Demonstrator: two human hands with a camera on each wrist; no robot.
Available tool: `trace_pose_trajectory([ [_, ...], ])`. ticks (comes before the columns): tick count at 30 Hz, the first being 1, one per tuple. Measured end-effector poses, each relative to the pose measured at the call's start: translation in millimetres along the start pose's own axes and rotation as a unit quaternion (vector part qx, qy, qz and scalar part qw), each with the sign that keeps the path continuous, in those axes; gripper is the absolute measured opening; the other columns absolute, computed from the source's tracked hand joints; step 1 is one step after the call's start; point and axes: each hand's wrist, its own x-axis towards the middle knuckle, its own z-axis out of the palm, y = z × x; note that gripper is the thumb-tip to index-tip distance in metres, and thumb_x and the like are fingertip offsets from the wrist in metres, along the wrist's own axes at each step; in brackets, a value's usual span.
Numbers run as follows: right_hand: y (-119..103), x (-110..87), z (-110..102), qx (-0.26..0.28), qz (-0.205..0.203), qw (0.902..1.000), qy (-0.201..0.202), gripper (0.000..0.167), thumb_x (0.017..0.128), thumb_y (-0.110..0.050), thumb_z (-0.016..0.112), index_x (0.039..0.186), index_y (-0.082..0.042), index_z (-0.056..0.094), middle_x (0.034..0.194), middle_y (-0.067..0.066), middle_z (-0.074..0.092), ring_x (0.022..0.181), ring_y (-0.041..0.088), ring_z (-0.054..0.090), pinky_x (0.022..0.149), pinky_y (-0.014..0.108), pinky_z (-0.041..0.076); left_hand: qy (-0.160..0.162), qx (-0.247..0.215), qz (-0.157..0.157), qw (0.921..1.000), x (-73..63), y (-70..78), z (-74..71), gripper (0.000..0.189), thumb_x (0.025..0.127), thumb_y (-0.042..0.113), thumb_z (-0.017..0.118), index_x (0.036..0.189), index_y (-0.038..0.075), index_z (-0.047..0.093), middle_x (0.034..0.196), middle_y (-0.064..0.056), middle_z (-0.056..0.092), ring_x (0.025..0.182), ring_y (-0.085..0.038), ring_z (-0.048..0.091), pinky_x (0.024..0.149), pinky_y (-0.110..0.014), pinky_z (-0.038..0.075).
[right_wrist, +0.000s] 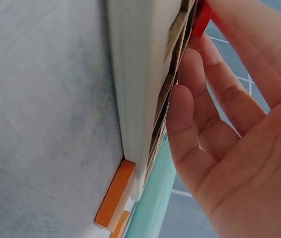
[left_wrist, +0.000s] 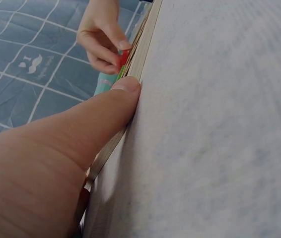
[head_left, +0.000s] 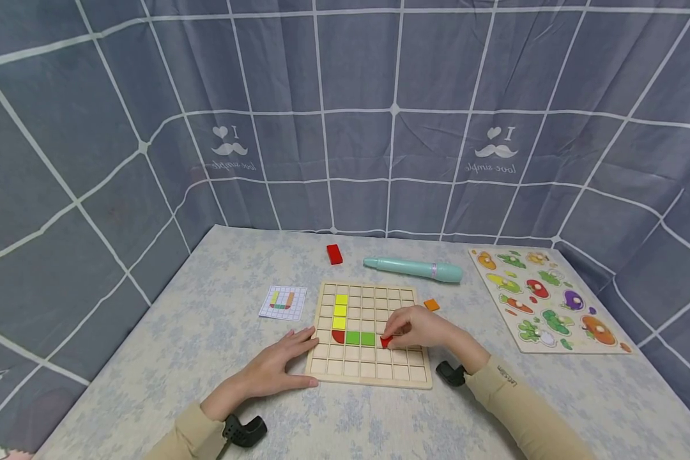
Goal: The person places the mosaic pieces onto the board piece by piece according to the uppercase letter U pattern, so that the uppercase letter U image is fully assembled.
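Note:
A wooden grid board (head_left: 368, 380) lies flat on the table, with three yellow square tiles (head_left: 340, 310) in a column. Below them sit a red rounded-corner tile (head_left: 338, 337) and two green square tiles (head_left: 360, 338) in a row. My right hand (head_left: 416, 327) pinches a small red tile (head_left: 386, 342) between thumb and finger, just right of the green ones. In the right wrist view, that red tile (right_wrist: 202, 20) is at the fingertips, close over the grid. My left hand (head_left: 276, 365) rests at the board's left edge, fingers extended, its thumb (left_wrist: 125, 85) against the front rim.
A pattern card (head_left: 283, 303) lies left of the board. Behind it are a red block (head_left: 334, 254) and a long teal pen-like object (head_left: 414, 268). An orange piece (head_left: 431, 305) lies by the board's right edge. Farther right is a vegetable puzzle board (head_left: 543, 300). Curtains hang around the table.

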Motion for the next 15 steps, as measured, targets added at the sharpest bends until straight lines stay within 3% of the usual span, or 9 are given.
trace_pose_trajectory([
  [15, -0.5, 6.2, 3.0, -0.051, 0.024, 0.9984, 0.009, 0.014, 0.083, -0.019, 0.073, 0.097, -0.016, 0.075, 0.089, -0.010, 0.066, 0.076, 0.003, 0.057, 0.070, 0.022, 0.053, -0.001, 0.000, 0.000, 1.0000, 0.2, -1.6, 0.1, 0.077, 0.081, 0.055, 0.065, 0.140, 0.008, 0.046, 0.151, -0.006, 0.030, 0.139, -0.025, 0.023, 0.115, -0.044, 0.018],
])
